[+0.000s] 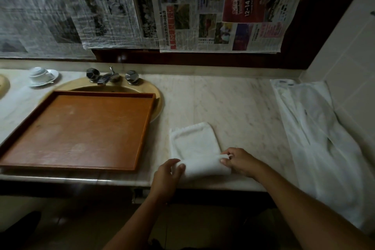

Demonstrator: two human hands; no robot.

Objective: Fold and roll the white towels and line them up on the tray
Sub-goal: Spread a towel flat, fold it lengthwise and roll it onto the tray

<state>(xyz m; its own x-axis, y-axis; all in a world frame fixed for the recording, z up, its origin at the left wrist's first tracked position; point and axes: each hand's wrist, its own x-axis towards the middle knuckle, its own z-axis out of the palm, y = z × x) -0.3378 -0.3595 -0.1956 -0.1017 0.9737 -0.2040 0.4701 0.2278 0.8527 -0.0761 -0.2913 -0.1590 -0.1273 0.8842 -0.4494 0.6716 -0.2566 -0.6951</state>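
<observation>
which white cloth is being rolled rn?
The small towel at the counter's front edge, gripped by both hands; the large white cloth pile at right lies untouched.

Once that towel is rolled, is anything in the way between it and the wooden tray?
Nothing visible. The towel, held by the left hand and right hand, lies just right of the tray, with only bare marble counter between them.

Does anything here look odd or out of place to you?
Yes. The brown wooden tray sits over the round yellowish sink basin, covering most of it. Sheets of newspaper hang along the wall above the marble counter. Nothing looks spilled or broken.
</observation>
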